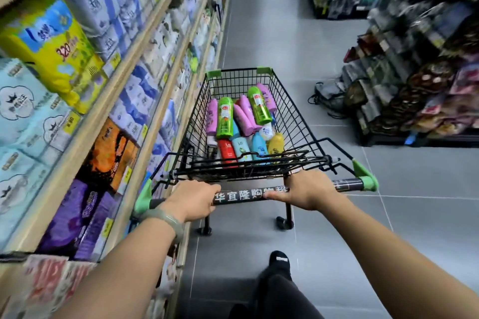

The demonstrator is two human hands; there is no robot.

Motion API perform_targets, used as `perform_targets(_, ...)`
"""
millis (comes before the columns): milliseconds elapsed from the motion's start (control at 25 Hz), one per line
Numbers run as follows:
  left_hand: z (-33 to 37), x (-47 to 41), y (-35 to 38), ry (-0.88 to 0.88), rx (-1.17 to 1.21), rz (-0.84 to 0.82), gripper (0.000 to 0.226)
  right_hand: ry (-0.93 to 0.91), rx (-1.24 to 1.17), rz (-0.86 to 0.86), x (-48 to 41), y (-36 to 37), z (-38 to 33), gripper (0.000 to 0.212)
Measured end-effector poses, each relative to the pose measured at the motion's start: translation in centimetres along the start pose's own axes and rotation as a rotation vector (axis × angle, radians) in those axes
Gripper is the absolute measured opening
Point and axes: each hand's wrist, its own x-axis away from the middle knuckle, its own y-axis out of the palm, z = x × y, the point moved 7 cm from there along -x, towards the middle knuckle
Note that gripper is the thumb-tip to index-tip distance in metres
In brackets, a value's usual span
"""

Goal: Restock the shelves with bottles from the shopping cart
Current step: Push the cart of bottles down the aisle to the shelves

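- The left hand is clenching the handle bar of the shopping cart near the bar's left end. Its fingers are curling over the top, and the thumb is hiding underneath.
- The right hand is gripping the same bar just right of the printed lettering, with the fingers wrapping over it and the thumb lying along the near side.
- Both hands are closing fully round the bar, and neither is carrying a bottle.
- The bottles are lying jumbled in the cart, from its middle to its near edge. Two green bottles are resting on top of pink ones, and red, pale blue and yellow ones are leaning against the near wall.
- The shelves are running just beside the cart's left edge. They are showing soft packs of tissue and pads rather than bottles, so the step in hand is probably wheeling the cart on to the right section.
- Doing that well is calling for even pressure from both hands, so that the cart is tracking straight and its far left corner is not scraping the shelf edge.
- It is also calling for a gentle stop, since the top bottles are lying loose and could be rolling about.
- A dark bag is sitting on the floor, off the cart's far right corner, and is worth steering clear of.
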Motion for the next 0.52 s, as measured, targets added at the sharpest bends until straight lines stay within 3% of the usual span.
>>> perform_targets(520,-5.4,-10.7,-5.2,-0.01,0.051,0.034,0.011,0.096,-0.027,-0.046,-10.0,-3.6,4.4,0.099)
